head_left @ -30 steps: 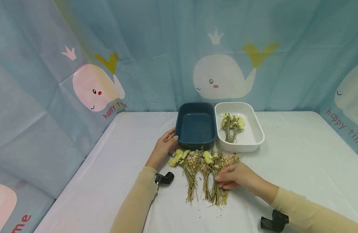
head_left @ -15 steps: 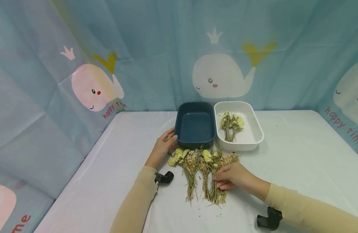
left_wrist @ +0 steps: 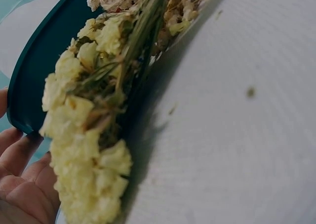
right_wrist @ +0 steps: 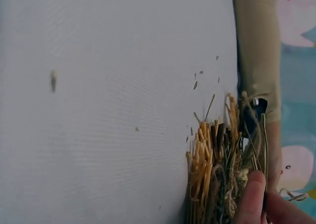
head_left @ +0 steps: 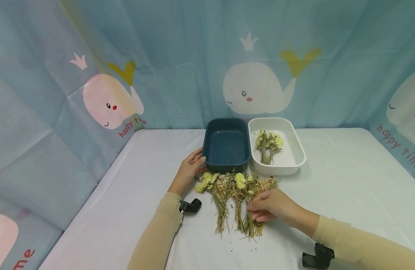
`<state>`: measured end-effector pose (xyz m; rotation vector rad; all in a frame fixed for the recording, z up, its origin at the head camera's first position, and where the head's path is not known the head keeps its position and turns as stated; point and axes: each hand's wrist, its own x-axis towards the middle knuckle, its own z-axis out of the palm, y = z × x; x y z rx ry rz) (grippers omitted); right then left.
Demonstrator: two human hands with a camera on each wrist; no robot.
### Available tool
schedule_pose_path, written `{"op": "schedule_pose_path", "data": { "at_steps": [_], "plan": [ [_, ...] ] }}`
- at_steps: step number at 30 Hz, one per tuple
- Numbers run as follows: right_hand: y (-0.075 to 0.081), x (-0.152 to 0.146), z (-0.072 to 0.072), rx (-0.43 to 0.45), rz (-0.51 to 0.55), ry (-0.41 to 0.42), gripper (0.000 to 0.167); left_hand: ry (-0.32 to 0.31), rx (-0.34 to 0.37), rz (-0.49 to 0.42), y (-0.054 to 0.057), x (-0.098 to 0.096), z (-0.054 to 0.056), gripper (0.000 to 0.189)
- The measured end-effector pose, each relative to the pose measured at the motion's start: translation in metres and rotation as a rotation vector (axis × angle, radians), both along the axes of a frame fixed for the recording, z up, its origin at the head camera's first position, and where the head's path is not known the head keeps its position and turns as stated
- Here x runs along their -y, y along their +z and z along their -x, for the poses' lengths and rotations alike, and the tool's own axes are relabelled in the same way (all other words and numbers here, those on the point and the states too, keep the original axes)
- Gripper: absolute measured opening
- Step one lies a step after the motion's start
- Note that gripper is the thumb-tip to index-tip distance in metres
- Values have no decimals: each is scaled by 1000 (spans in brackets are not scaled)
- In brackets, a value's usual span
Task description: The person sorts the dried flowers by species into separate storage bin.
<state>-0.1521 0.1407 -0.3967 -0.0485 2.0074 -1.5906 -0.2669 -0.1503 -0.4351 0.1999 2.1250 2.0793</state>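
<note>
Dried flower bunches: several, laid side by side on the table just in front of two basins, heads toward the basins, stems toward the person. Heads yellow at left and centre, small pale pinkish-beige blooms between and at right. Bunches overlap; exact count cannot be told.

Stems: a few thin ones, pinched between thumb and finger of the right hand, beside a thicker cluster of cut ends. Which bunch they belong to cannot be told.

Right hand: reaching in from the right, back of hand upward, thumb and forefinger brought together at the stems, other fingers bent beneath. Forearm slants low across the table.

Left hand: not clenched; fingers loosely bent, tips resting against the near left corner of the blue basin, thumb toward its front. Forearm rises steeply from the lower edge of the head view.

Blue basin: dark, rounded rectangle, upright behind the bunches.

White basin: upright, to the right of the blue one, rims touching or nearly so. Contains yellow flowers lying along its left side, stems toward the person.

Sleeves: beige, long, a black wrist mount on each arm.

Table: white cover, scattered plant crumbs.

Backdrop: blue fabric, printed whales and crowns.
</note>
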Motion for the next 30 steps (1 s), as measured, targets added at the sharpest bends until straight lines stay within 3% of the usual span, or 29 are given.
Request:
{"op": "schedule_pose_path", "data": {
  "at_steps": [12, 19, 30],
  "plan": [
    [22, -13, -6, -70, -27, 23, 30, 3, -7, 7, -2, 0, -3, 55],
    [37, -24, 4, -98, -35, 28, 32, 4, 2, 13, -1, -1, -3, 55],
    [45, -42, 31, -135, -43, 10, 35, 1, -11, 16, -2, 1, -1, 56]
  ]
}}
